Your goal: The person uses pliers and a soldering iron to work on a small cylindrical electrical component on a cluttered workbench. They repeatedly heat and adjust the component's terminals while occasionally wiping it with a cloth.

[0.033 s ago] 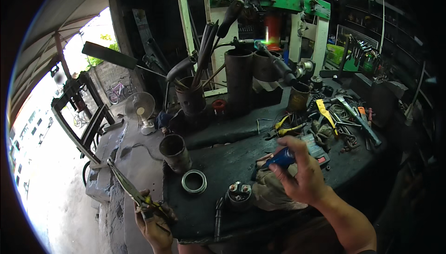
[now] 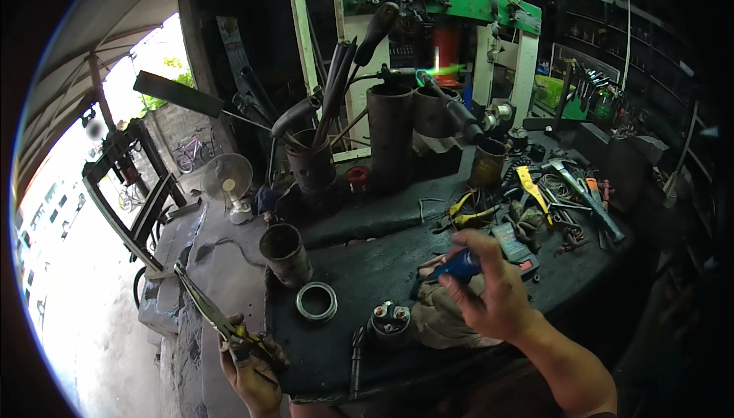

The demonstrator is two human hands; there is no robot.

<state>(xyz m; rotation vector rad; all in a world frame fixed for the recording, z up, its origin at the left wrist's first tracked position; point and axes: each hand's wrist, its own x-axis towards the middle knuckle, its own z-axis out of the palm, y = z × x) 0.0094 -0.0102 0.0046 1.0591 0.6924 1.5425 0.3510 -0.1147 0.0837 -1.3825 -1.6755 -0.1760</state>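
My left hand (image 2: pixel 248 364) is closed on long-nose pliers (image 2: pixel 205 303) with yellow-and-black grips, pointing up left beside the bench edge. My right hand (image 2: pixel 493 296) grips a blue tool (image 2: pixel 459 264) above a crumpled brown cloth (image 2: pixel 447 319); the tool's far end is hard to make out. Between both hands lie a dark cylindrical part (image 2: pixel 390 326) with two copper-coloured terminals and a thin metal rod (image 2: pixel 356 368). Behind them are a silver ring (image 2: pixel 316 286) and an upright rusty metal sleeve (image 2: pixel 284 254).
A torch (image 2: pixel 459 112) with a small green-tinged flame lies across upright metal cylinders (image 2: pixel 390 135) at the back. Tools (image 2: pixel 535 192) are heaped on the right of the dark bench (image 2: pixel 321 349). A fan (image 2: pixel 228 185) and a black metal frame (image 2: pixel 122 189) stand left.
The view has shifted very slightly, and my right hand with the blue tool sits a touch lower. Otherwise the scene looks the same.
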